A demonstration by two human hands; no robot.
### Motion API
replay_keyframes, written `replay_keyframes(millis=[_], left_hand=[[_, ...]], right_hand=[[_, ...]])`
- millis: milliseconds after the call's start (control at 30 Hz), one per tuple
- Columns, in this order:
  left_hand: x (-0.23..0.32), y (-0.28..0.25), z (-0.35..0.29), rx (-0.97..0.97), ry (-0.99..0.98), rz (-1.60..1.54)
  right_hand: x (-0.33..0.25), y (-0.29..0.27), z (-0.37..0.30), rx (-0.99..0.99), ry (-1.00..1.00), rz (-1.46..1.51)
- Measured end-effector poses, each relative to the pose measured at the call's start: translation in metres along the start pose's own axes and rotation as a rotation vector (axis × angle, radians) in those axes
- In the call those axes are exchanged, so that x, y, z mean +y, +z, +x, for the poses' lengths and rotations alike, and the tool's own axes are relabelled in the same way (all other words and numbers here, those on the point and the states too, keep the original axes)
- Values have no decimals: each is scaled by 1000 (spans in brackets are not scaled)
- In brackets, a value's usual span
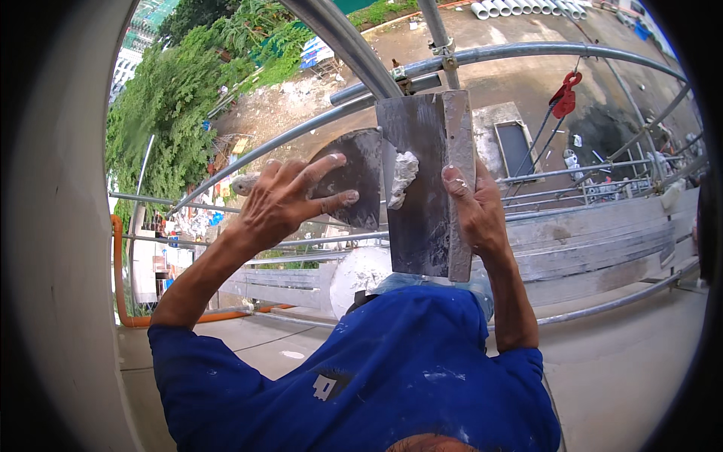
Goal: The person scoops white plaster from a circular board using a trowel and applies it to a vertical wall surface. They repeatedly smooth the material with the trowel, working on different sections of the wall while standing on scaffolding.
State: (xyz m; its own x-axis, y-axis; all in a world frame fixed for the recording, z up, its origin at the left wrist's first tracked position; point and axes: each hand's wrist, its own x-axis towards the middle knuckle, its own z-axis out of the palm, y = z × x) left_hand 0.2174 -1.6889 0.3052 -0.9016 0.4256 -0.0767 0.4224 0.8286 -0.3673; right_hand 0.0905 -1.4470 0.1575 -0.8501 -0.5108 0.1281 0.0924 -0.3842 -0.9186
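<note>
My left hand (273, 202) is closed on a putty knife (367, 175), with two fingers stretched over its broad, dark, rounded blade. The knife's handle end pokes out past the back of the hand. In my right hand (483, 217) is a wide rectangular plastering blade (419, 233), gripped by its crusted pale edge with the thumb on top. A lump of white plaster (404, 179) sticks to the middle of that blade. The putty knife's straight edge is close beside the lump; I cannot tell whether they touch. White smears mark my fingertips.
Metal scaffold pipes (527, 53) cross in front, over a yard far below. A red pulley block (565, 96) hangs at the right. A white plaster-smeared bucket (354, 273) stands near me, by long planks (587, 233). A pale wall (68, 248) rises at the left.
</note>
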Motion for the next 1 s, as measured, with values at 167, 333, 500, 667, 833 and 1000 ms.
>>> replay_keyframes(millis=[167, 333, 500, 667, 833, 1000], left_hand=[[1, -3, -4, 67, -29, -60], [-31, 10, -24, 246, -328, -59], [-93, 12, 18, 1081, -581, 158], [-177, 19, 69, 1314, -667, 333], [-228, 16, 103, 1446, -639, 380], [-242, 0, 136, 1598, -660, 453]], right_hand=[[12, 7, 7, -39, 42, 79], [12, -16, -6, 52, 115, 281], [39, -32, -19, 110, 187, 297], [69, -26, -41, 90, 287, 302], [89, -31, -62, 161, 314, 321], [82, -34, -70, 226, 345, 309]])
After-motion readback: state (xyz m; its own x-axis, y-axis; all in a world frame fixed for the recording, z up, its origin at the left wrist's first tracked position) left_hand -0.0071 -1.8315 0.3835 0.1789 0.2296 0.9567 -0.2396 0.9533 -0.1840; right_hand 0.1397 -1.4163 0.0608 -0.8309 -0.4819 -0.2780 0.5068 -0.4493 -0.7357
